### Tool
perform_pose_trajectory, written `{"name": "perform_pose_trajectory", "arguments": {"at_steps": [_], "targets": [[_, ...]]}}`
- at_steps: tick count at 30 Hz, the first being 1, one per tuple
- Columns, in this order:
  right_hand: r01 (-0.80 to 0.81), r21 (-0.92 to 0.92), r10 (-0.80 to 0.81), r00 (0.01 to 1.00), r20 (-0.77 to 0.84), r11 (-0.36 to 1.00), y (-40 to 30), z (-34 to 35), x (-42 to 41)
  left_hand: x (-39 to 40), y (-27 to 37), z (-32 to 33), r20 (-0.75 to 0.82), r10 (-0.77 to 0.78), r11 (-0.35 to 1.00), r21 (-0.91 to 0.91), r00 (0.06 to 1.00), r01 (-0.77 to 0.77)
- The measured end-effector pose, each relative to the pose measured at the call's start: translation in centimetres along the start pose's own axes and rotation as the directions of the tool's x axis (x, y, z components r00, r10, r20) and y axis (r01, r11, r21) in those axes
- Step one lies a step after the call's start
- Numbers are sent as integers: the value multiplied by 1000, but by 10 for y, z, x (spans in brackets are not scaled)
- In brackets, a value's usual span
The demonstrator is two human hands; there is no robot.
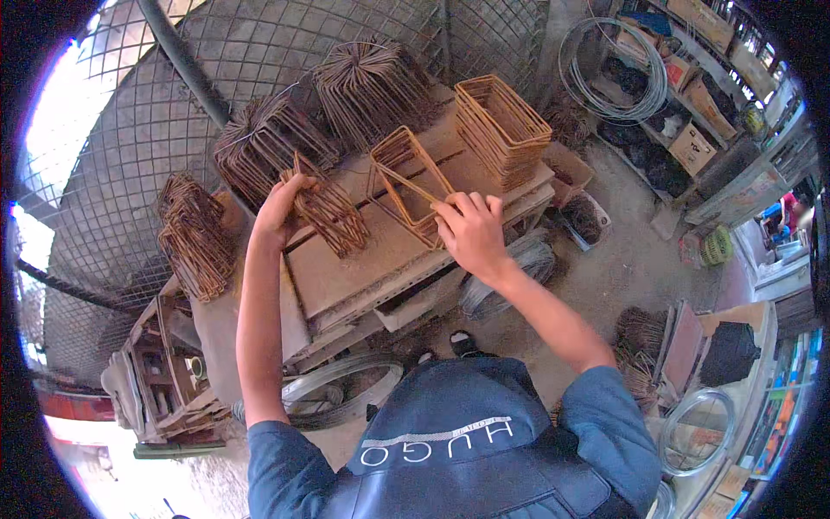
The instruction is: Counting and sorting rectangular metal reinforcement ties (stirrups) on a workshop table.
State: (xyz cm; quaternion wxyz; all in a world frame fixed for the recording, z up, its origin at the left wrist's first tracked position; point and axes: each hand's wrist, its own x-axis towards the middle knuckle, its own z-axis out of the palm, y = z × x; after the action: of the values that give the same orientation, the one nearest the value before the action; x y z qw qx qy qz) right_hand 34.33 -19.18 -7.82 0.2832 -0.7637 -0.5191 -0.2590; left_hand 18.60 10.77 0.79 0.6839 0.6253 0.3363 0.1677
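My left hand (pixel 283 204) grips the far end of a bunch of rusty bent-steel stirrups (pixel 332 217), whose near end rests on the workbench (pixel 363 272). With its fingertips my right hand (pixel 472 230) pinches the near corner of a rectangular steel stirrup (pixel 415 185). That stirrup lies tilted over a few similar frames (pixel 397 206) on the bench. Behind my right hand stands a neat stack of orange-brown rectangular stirrups (pixel 502 130). My left palm and part of the bunch are hidden by the fingers.
Tied bundles of dark stirrups (pixel 373 87) line the back by a wire-mesh fence (pixel 272 39). More stirrups (pixel 194 240) lie at the left. Coils of wire sit under the bench (pixel 350 389) and hang at the right (pixel 613 71). Shelves (pixel 687 104) hold cartons.
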Motion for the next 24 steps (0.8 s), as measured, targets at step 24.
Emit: {"name": "perform_pose_trajectory", "arguments": {"at_steps": [24], "targets": [[-362, 227, 379, 924, -37, 904, -26, 19, -6, 6, -10, -6, -44, 21, 997, -67, 999, -24]]}}
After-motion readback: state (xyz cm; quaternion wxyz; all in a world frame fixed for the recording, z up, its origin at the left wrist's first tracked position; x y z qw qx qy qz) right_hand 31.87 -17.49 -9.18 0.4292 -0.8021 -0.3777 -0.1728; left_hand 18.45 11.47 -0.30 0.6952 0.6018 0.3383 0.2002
